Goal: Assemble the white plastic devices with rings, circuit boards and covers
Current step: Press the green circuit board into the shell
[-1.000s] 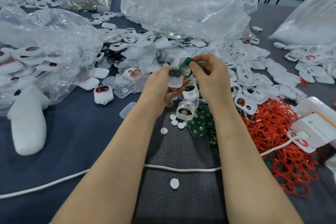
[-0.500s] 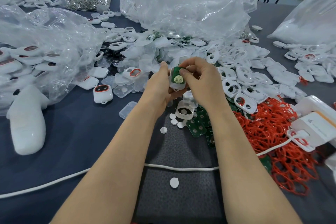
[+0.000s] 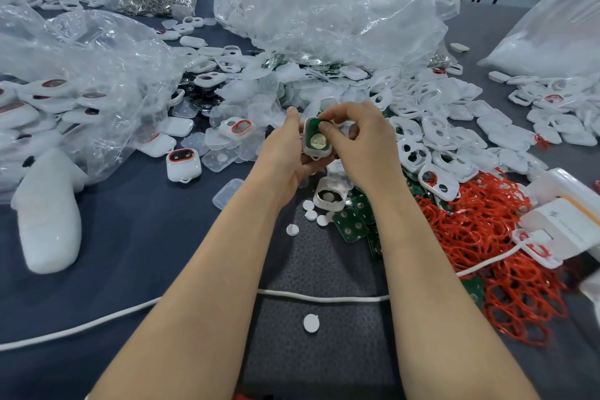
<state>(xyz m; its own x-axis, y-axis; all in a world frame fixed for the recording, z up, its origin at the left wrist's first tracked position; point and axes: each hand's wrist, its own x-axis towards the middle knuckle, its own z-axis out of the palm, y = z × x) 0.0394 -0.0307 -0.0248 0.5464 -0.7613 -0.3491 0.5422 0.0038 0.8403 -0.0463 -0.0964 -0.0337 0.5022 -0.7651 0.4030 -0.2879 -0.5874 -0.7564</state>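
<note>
Mid-assembly on one unit, heaps of parts to go.
The desk (image 3: 130, 237) carries heaps of empty shells (image 3: 435, 140), red rings (image 3: 487, 237) and loose boards (image 3: 352, 227), so most work looks undone; few finished devices (image 3: 183, 165) sit left. The left hand (image 3: 285, 153) grips the white shell (image 3: 316, 151) above mid-desk; the right hand (image 3: 360, 143) pinches the green circuit board (image 3: 313, 127) down into it.
</note>
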